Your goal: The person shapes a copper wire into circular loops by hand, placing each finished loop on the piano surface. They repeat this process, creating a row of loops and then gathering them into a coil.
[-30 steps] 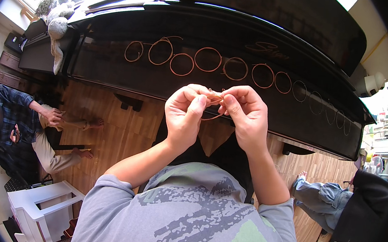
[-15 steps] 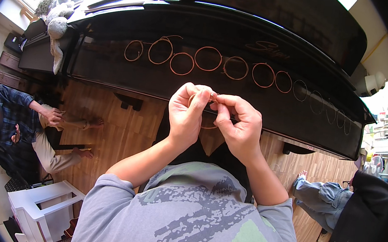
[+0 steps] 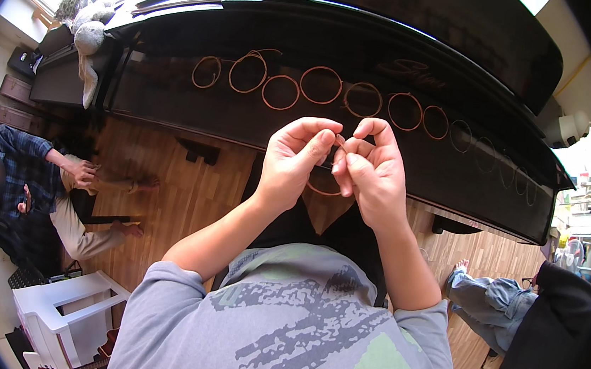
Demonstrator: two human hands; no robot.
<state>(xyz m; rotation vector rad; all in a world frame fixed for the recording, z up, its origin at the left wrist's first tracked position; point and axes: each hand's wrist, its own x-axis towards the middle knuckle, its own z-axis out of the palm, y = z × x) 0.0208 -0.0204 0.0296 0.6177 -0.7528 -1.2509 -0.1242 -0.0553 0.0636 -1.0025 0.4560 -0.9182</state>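
A coiled copper-coloured instrument string (image 3: 324, 192) is held up in front of my chest, its loop hanging below my fingers. My left hand (image 3: 289, 164) pinches the wire between thumb and index finger. Close beside it, my right hand (image 3: 376, 174) has thumb and fingers pinched at the same coil, the index finger raised and bent. The exact spot where the fingers meet the wire is partly hidden. Beyond my hands, a row of coiled strings lies on a black piano (image 3: 159, 89): several copper-coloured coils (image 3: 319, 103) at left and middle, then thinner silvery coils (image 3: 462, 120) toward the right.
A seated person in a plaid shirt (image 3: 21, 151) is at the left, and another person's jeans (image 3: 490, 303) show at the right. A white piece of furniture (image 3: 49, 303) and part of a guitar (image 3: 89, 366) are at lower left. A plush toy (image 3: 89, 36) drapes over the piano's left end.
My hands have shifted slightly at the coil. My right index finger has lifted and bent away from the left fingertips, and the left-hand fingers have straightened a little.
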